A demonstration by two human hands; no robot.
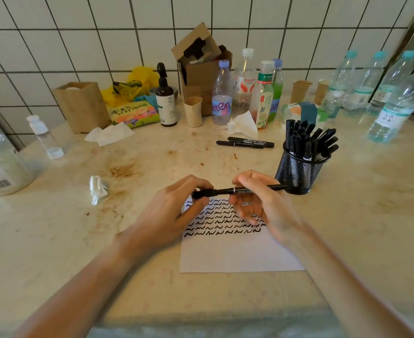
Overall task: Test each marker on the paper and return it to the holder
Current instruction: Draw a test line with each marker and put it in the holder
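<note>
A stained pale surface runs under a white tiled wall. Both hands hold one black marker level above the paper: the left hand pinches its cap end, the right hand grips the barrel. The mesh holder stands just beyond the right hand. A hard tug on the cap could swing the marker's far end into the holder, or smear ink on fingers.

A home kitchen corner: white tiled wall behind a stained stone counter crowded with drink bottles
</note>
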